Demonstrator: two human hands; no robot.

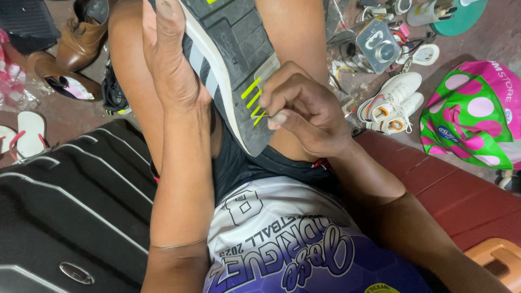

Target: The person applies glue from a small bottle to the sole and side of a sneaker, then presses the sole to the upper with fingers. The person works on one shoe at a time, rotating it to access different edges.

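Note:
A sports shoe [228,59] lies sole up between my knees, its grey sole edged in white, with yellow-green stitches [252,100] along one side. My left hand [168,59] presses flat against the shoe's left side and steadies it. My right hand [304,106] is pinched shut at the stitches, finger and thumb together on a thread or needle too thin to make out. My lap and a purple and white shirt [293,244] fill the foreground.
A black ribbed suitcase [65,211] lies at my left. Brown leather shoes [76,40] and sandals [21,135] sit at the far left. A white sneaker pair [393,103], a spotted green and pink bag [472,114] and scattered tools [380,43] lie at the right.

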